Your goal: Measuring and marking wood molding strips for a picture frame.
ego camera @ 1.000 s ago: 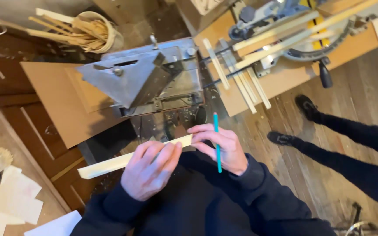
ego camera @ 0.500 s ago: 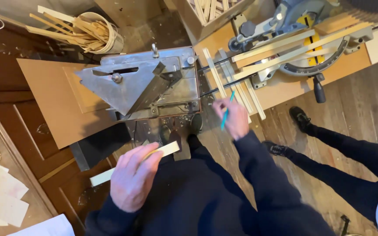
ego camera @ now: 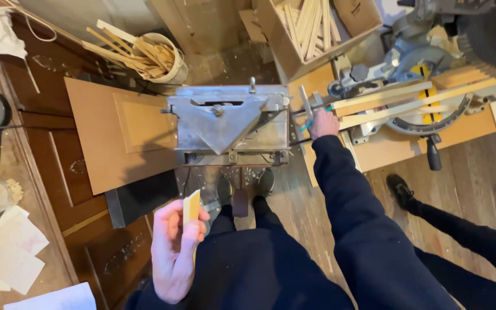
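Strip point(ego camera: 191, 207) of pale wood stands end-on near the lap, pinched between the left hand's point(ego camera: 173, 252) thumb and fingers. Ahead sits a grey metal cutter point(ego camera: 228, 123) on a tan board point(ego camera: 110, 138). To its right, a mitre saw point(ego camera: 431, 86) holds long strips. Behind, an open cardboard box point(ego camera: 317, 28) holds more. The right hand point(ego camera: 323, 123), closed on a teal pencil point(ego camera: 310, 121), reaches between cutter and saw.

sleeves: dark navy, long, loose | trousers: dark | shoes: dark, rounded toes | hands: bare
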